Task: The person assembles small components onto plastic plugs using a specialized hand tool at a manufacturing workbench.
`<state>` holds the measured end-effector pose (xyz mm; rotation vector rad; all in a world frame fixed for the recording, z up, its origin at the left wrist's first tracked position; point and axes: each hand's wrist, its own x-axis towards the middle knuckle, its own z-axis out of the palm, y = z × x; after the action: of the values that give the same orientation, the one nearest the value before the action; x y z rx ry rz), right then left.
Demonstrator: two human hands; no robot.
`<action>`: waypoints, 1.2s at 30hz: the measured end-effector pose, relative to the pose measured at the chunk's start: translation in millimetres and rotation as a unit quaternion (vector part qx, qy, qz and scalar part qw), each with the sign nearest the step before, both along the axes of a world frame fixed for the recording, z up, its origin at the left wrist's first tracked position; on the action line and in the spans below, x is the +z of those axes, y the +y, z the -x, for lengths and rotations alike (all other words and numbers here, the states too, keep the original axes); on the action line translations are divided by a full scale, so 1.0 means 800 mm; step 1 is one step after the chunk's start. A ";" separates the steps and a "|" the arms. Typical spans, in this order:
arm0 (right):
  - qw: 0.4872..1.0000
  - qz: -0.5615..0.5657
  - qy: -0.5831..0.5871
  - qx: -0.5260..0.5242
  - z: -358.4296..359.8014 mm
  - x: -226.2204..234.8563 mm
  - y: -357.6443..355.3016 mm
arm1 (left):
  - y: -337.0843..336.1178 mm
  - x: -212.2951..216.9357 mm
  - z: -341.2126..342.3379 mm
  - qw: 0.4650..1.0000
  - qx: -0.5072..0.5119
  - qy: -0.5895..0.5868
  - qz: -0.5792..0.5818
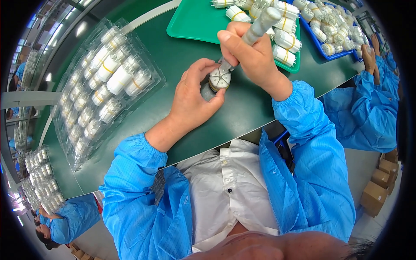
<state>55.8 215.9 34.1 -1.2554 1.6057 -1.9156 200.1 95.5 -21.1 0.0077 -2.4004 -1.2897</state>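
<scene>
My left hand (189, 93) is curled round a short, round white part (219, 80), holding it upright just above or on the green table. Its top face is split into wedges, each with a small dot. My right hand (259, 58) grips a hand tool with a thick, pale, wrapped-looking handle (265, 22), held at a slant. The tool's narrow metal end (225, 66) meets the far edge of the part's top, close to my left fingertips. Whether it presses on the part or only touches it, I cannot tell.
A green tray (188, 27) holding white cylinder bundles with yellow bands lies beyond my hands. To its right is a blue tray (311, 34) heaped with similar pieces. Clear plastic trays (69, 149) of bundles stand at left. Co-workers in blue sit at right (364, 108) and lower left (76, 219).
</scene>
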 end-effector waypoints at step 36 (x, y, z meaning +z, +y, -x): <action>0.877 0.086 0.453 -0.133 0.017 -0.020 0.006 | -0.121 0.113 0.121 0.892 0.143 -0.004 0.429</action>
<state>42.6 220.8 18.1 -2.3524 2.1360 -1.7203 102.9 -1.0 69.4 0.1061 -2.6366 -0.0380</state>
